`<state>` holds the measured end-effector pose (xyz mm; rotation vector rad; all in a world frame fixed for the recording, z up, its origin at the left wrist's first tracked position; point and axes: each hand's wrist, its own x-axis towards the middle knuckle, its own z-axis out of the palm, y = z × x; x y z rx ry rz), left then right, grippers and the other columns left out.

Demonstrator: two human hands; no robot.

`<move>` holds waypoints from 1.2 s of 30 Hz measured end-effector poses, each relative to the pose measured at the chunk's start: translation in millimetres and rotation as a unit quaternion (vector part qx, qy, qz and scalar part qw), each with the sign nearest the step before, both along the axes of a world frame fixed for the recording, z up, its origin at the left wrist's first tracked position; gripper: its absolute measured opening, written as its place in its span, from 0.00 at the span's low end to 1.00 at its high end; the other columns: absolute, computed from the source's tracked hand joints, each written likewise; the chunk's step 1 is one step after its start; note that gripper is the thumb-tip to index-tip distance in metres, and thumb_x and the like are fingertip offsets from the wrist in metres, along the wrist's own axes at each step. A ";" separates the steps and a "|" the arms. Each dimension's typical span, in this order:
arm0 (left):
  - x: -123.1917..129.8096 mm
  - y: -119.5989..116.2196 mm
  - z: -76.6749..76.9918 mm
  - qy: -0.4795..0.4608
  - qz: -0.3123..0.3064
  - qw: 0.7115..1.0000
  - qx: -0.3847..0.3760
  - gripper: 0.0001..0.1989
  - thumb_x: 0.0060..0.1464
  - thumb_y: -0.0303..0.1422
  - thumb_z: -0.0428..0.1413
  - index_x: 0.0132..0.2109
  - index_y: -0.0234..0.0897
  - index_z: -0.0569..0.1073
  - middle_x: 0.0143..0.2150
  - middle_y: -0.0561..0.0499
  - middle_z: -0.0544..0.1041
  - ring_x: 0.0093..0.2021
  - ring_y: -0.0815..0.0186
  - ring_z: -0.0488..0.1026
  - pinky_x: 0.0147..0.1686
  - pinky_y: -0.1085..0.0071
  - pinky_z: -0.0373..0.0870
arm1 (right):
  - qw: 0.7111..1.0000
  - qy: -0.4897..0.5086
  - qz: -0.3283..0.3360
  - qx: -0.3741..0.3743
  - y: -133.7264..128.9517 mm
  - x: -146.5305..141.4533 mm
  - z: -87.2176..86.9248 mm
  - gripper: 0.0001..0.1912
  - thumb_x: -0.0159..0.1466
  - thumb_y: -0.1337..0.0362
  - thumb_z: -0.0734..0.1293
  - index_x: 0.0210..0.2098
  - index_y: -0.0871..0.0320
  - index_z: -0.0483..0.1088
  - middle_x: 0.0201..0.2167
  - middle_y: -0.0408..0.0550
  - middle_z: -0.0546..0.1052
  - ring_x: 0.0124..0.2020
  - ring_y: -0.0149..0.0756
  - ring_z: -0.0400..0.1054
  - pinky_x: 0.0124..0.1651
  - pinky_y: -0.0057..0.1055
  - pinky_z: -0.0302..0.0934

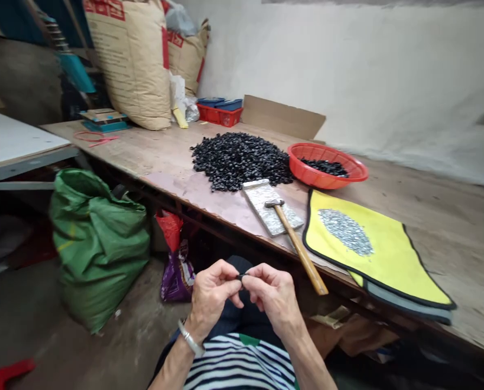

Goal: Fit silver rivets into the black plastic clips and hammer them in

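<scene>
Between the fingertips of my left hand (215,290) and my right hand (272,292) is a small black piece (240,277), pinched from both sides above my lap. Its exact kind is too small to make out. On the table in front, a hammer (296,238) with a wooden handle rests its head on a flat metal block (266,203), the handle jutting past the table edge. Behind the block lies a large heap of small black pieces (242,157). A yellow cloth (392,254) with black edging bears a patch of tiny silvery metal bits (346,232).
A red plastic basket (327,169) with black pieces stands right of the heap. Big paper sacks (131,65) and red trays (219,116) are at the back, beside a cardboard strip (282,116). A green sack (99,244) and a purple bag (177,276) sit below the table edge.
</scene>
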<state>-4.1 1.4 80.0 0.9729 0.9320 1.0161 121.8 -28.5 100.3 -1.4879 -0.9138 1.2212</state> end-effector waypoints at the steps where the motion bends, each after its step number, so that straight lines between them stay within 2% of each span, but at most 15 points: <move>1: 0.5 0.3 -2.3 0.007 -0.008 1.000 0.008 0.05 0.40 0.26 0.60 0.25 0.34 0.70 0.17 0.56 0.71 0.15 0.68 0.70 0.16 0.75 0.67 | 1.000 -0.011 0.006 0.002 -0.3 2.2 1.0 0.07 0.52 0.64 0.68 0.21 0.61 0.68 0.12 0.37 0.65 0.13 0.23 0.54 0.16 0.22 0.46; 8: 10.5 2.2 -10.2 -0.072 -0.063 0.995 -0.006 0.07 0.42 0.29 0.60 0.30 0.35 0.69 0.21 0.55 0.73 0.16 0.67 0.70 0.17 0.70 0.69 | 0.999 -0.040 0.015 0.002 -8.8 12.2 18.8 0.07 0.55 0.66 0.62 0.21 0.59 0.64 0.12 0.36 0.64 0.14 0.22 0.54 0.17 0.21 0.47; 11: 16.2 4.8 -22.1 -0.078 -0.076 0.994 -0.029 0.09 0.43 0.31 0.58 0.34 0.35 0.68 0.22 0.55 0.73 0.15 0.69 0.68 0.17 0.70 0.69 | 0.999 -0.039 0.005 0.010 -11.8 25.4 33.4 0.09 0.56 0.62 0.62 0.22 0.59 0.64 0.11 0.37 0.64 0.13 0.22 0.53 0.16 0.21 0.45; 14: 22.4 8.6 -51.5 0.021 -0.132 0.990 -0.045 0.08 0.40 0.29 0.57 0.31 0.34 0.67 0.20 0.56 0.72 0.14 0.70 0.67 0.14 0.75 0.64 | 0.999 -0.039 0.001 0.024 -10.6 46.1 46.7 0.09 0.54 0.60 0.64 0.22 0.59 0.64 0.11 0.37 0.64 0.12 0.23 0.52 0.15 0.21 0.45; 16: 27.1 10.4 -73.4 0.104 -0.177 0.978 -0.048 0.07 0.37 0.26 0.55 0.28 0.35 0.65 0.15 0.59 0.67 0.12 0.72 0.64 0.12 0.77 0.60 | 0.999 -0.042 0.028 0.014 -6.6 60.9 51.0 0.09 0.53 0.60 0.64 0.22 0.59 0.65 0.11 0.37 0.65 0.12 0.22 0.52 0.14 0.21 0.45; 18: 31.6 11.3 -89.1 0.186 -0.209 0.959 -0.037 0.07 0.33 0.23 0.52 0.24 0.36 0.63 0.13 0.61 0.64 0.12 0.73 0.62 0.11 0.78 0.60 | 0.997 -0.045 0.067 -0.012 0.2 75.9 51.4 0.07 0.51 0.62 0.65 0.22 0.60 0.65 0.12 0.38 0.66 0.11 0.22 0.53 0.13 0.20 0.45; 20: 34.9 11.7 -95.2 0.235 -0.219 0.947 -0.019 0.06 0.32 0.22 0.49 0.23 0.36 0.62 0.14 0.61 0.63 0.12 0.73 0.61 0.11 0.79 0.59 | 0.994 -0.053 0.094 -0.034 10.5 92.7 51.4 0.07 0.50 0.63 0.65 0.21 0.60 0.65 0.11 0.38 0.66 0.10 0.21 0.52 0.12 0.20 0.43; 22: 36.9 12.3 -94.0 0.249 -0.217 0.944 -0.017 0.06 0.33 0.21 0.47 0.23 0.36 0.62 0.14 0.61 0.62 0.12 0.73 0.61 0.11 0.79 0.59 | 0.992 -0.065 0.101 -0.041 25.1 113.5 55.7 0.07 0.49 0.64 0.65 0.19 0.61 0.66 0.11 0.39 0.67 0.09 0.21 0.52 0.11 0.20 0.42; 25: 37.9 13.8 -88.9 0.245 -0.213 0.945 -0.035 0.06 0.33 0.22 0.47 0.23 0.36 0.62 0.13 0.61 0.62 0.12 0.73 0.61 0.11 0.78 0.60 | 0.994 -0.092 0.061 -0.024 56.9 153.5 77.4 0.05 0.47 0.67 0.67 0.19 0.63 0.67 0.12 0.42 0.69 0.10 0.23 0.56 0.11 0.20 0.40; 27: 37.9 14.8 -88.2 0.244 -0.211 0.946 -0.039 0.06 0.34 0.22 0.47 0.23 0.36 0.62 0.13 0.61 0.62 0.12 0.73 0.62 0.11 0.78 0.60 | 0.993 -0.116 -0.011 0.021 82.5 182.6 100.0 0.06 0.49 0.67 0.68 0.19 0.63 0.67 0.10 0.39 0.66 0.09 0.21 0.55 0.12 0.20 0.41; 31: 37.4 15.9 -92.1 0.238 -0.203 0.949 -0.046 0.06 0.34 0.22 0.47 0.24 0.36 0.63 0.13 0.60 0.63 0.12 0.72 0.62 0.11 0.78 0.61 | 0.977 -0.122 -0.136 0.110 122.1 225.8 138.1 0.08 0.56 0.63 0.66 0.28 0.63 0.67 0.17 0.43 0.70 0.15 0.21 0.61 0.18 0.21 0.51; 33: 36.7 15.9 -93.5 0.233 -0.202 0.950 -0.054 0.06 0.34 0.22 0.47 0.24 0.36 0.63 0.12 0.60 0.63 0.12 0.72 0.62 0.11 0.77 0.62 | 0.966 -0.122 -0.184 0.136 127.9 232.5 143.2 0.06 0.57 0.64 0.65 0.29 0.62 0.66 0.18 0.42 0.70 0.15 0.21 0.61 0.18 0.22 0.51; 36: 35.7 15.6 -92.6 0.223 -0.198 0.953 -0.059 0.06 0.35 0.22 0.48 0.25 0.36 0.64 0.12 0.60 0.63 0.12 0.72 0.62 0.12 0.77 0.62 | 0.947 -0.126 -0.239 0.173 119.3 224.9 133.1 0.03 0.57 0.68 0.64 0.28 0.60 0.65 0.17 0.40 0.69 0.14 0.21 0.59 0.17 0.22 0.50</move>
